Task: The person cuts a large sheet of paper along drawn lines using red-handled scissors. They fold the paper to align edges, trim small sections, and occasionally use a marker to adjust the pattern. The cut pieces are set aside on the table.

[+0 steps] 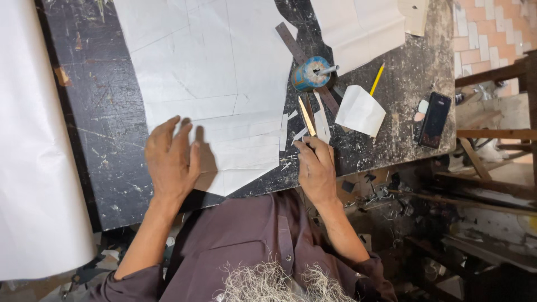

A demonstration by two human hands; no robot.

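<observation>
We see the left hand lying flat, fingers spread, on a large white paper sheet marked with pencil lines, pressing it to the black, scratched bench. The right hand has its grip closed around a knife, whose blade points away from the body, just past the sheet's right edge. Beyond the blade stand a blue tin on a metal ruler, then a folded paper piece, a yellow pencil and a black phone.
</observation>
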